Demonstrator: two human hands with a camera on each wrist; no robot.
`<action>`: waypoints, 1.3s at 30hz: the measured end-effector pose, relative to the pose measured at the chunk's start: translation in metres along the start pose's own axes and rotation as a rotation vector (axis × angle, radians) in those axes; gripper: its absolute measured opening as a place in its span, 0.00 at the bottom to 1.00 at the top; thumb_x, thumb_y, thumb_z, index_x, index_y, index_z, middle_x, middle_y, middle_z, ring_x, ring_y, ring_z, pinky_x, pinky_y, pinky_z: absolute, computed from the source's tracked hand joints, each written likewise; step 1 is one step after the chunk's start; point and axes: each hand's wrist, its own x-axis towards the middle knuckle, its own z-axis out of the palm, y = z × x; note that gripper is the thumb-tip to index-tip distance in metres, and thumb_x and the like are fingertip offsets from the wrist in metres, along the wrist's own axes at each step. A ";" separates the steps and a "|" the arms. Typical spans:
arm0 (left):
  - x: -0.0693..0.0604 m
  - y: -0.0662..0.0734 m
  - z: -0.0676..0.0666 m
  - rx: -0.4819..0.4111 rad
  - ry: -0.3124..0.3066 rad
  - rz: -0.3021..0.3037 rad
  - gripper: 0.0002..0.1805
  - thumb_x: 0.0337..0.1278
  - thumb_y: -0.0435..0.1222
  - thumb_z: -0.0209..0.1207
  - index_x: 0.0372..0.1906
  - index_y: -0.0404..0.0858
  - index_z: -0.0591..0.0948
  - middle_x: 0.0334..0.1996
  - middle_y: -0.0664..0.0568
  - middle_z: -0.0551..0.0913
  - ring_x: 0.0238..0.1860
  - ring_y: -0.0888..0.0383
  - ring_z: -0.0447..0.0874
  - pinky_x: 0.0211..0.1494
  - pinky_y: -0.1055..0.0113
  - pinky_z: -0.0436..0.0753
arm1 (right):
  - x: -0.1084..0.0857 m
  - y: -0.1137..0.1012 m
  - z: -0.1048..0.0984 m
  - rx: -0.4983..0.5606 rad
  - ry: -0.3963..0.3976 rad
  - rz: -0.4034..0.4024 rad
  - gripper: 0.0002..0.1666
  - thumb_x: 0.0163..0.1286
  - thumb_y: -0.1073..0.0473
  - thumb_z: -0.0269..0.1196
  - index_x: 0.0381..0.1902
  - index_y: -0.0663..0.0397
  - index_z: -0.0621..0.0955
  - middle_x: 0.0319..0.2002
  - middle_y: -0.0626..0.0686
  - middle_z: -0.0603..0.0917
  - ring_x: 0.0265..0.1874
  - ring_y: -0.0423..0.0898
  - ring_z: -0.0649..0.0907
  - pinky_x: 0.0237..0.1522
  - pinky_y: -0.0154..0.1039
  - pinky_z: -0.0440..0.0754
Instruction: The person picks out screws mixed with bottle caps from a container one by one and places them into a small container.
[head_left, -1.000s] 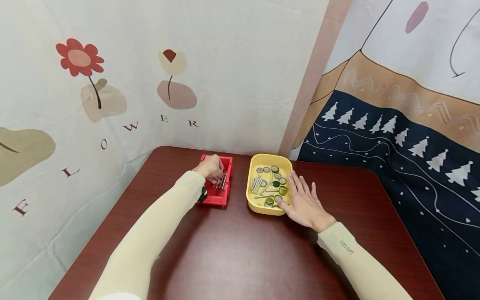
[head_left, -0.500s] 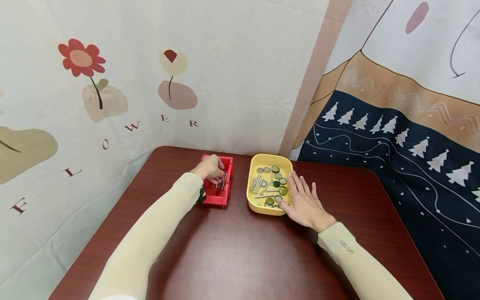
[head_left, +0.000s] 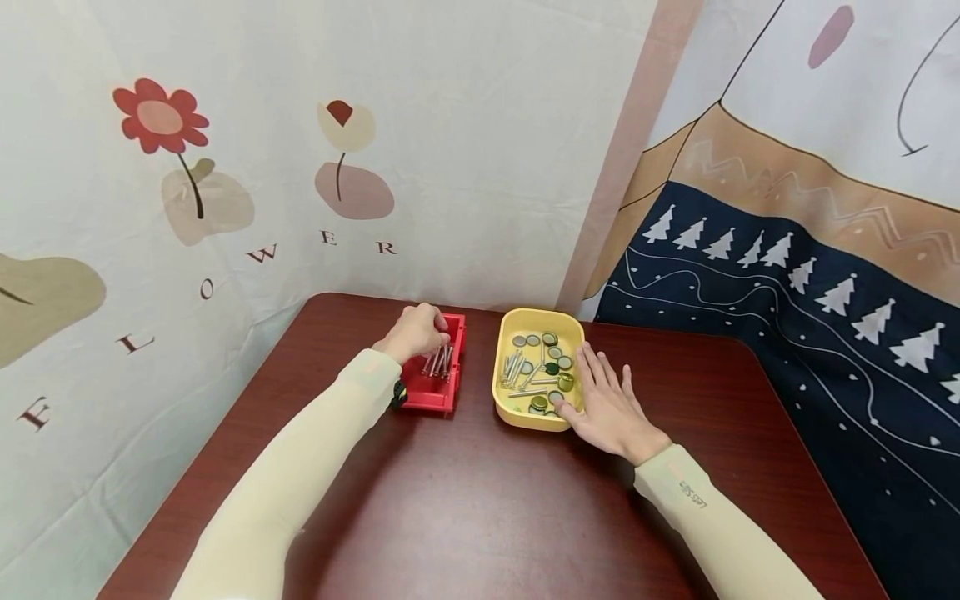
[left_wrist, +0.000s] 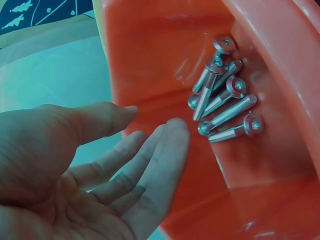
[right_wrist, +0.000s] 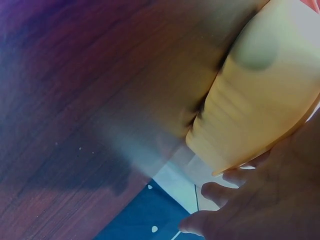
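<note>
My left hand [head_left: 415, 333] hovers over the red plastic bin [head_left: 426, 401]. In the left wrist view its thumb and fingers are apart, holding nothing. Several silver bolts [left_wrist: 227, 97] lie in a loose pile inside that bin, a little beyond the fingertips. My right hand [head_left: 613, 410] rests with straight fingers against the right rim of the yellow tray [head_left: 534, 419]. The right wrist view shows the tray's outer wall [right_wrist: 250, 105] beside the fingers. Inside the tray lie several bolts [head_left: 514, 367] on the left and several bottle caps [head_left: 565, 362], mostly along the right and top.
Both containers stand side by side on a dark reddish-brown table [head_left: 465, 500], with a narrow gap between them. A printed cloth [head_left: 480, 150] hangs right behind the table's far edge. A dark blue printed cloth [head_left: 720, 292] hangs at the right.
My left hand has risen and drawn back slightly to the left from the bolts in the red bin, so more of them show. The right hand and the yellow tray stay put.
</note>
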 end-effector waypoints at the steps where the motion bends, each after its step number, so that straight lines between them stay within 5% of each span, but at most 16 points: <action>1: -0.001 0.001 -0.001 0.020 0.019 0.015 0.16 0.83 0.35 0.68 0.64 0.30 0.88 0.58 0.34 0.94 0.47 0.46 0.96 0.55 0.54 0.97 | 0.000 0.000 0.000 0.001 0.003 -0.001 0.61 0.88 0.31 0.59 0.98 0.57 0.48 0.99 0.58 0.43 0.97 0.71 0.50 0.92 0.84 0.40; 6: -0.007 0.005 -0.003 0.081 0.096 0.042 0.17 0.83 0.37 0.68 0.65 0.33 0.88 0.58 0.37 0.94 0.52 0.46 0.92 0.61 0.48 0.94 | 0.000 -0.001 0.000 0.006 0.012 -0.003 0.61 0.87 0.31 0.59 0.98 0.57 0.48 0.99 0.58 0.43 0.97 0.71 0.50 0.92 0.84 0.40; 13: -0.013 0.013 -0.001 0.130 0.156 0.083 0.17 0.83 0.40 0.69 0.66 0.36 0.88 0.51 0.41 0.93 0.43 0.48 0.90 0.47 0.52 0.92 | 0.000 -0.001 0.001 -0.001 0.009 -0.001 0.61 0.88 0.31 0.59 0.98 0.57 0.48 0.99 0.58 0.43 0.97 0.70 0.50 0.92 0.84 0.41; 17: -0.015 0.017 0.004 0.200 0.205 0.142 0.17 0.83 0.41 0.69 0.65 0.37 0.88 0.51 0.42 0.92 0.43 0.47 0.88 0.47 0.50 0.92 | -0.001 -0.001 0.001 0.002 0.015 -0.002 0.61 0.88 0.30 0.59 0.98 0.57 0.48 0.99 0.59 0.44 0.97 0.71 0.51 0.92 0.84 0.41; 27: -0.021 0.035 0.018 0.419 0.310 0.287 0.22 0.82 0.46 0.71 0.68 0.38 0.87 0.63 0.38 0.88 0.64 0.37 0.90 0.66 0.38 0.92 | 0.000 0.000 0.003 -0.002 0.011 0.002 0.61 0.88 0.29 0.58 0.98 0.57 0.48 0.99 0.58 0.43 0.97 0.70 0.50 0.92 0.84 0.41; 32: -0.022 0.047 0.027 0.478 0.292 0.319 0.28 0.83 0.50 0.71 0.75 0.40 0.83 0.78 0.37 0.82 0.79 0.35 0.81 0.87 0.31 0.77 | 0.000 -0.001 0.002 0.008 0.008 0.008 0.61 0.88 0.29 0.58 0.98 0.57 0.47 0.99 0.57 0.42 0.97 0.70 0.50 0.92 0.84 0.39; 39: -0.024 0.067 0.040 0.525 0.256 0.361 0.32 0.82 0.52 0.70 0.80 0.44 0.81 0.86 0.38 0.76 0.87 0.37 0.74 0.92 0.27 0.67 | -0.001 -0.002 0.002 0.009 0.013 0.005 0.61 0.88 0.29 0.59 0.98 0.57 0.48 0.99 0.58 0.43 0.97 0.70 0.50 0.92 0.84 0.40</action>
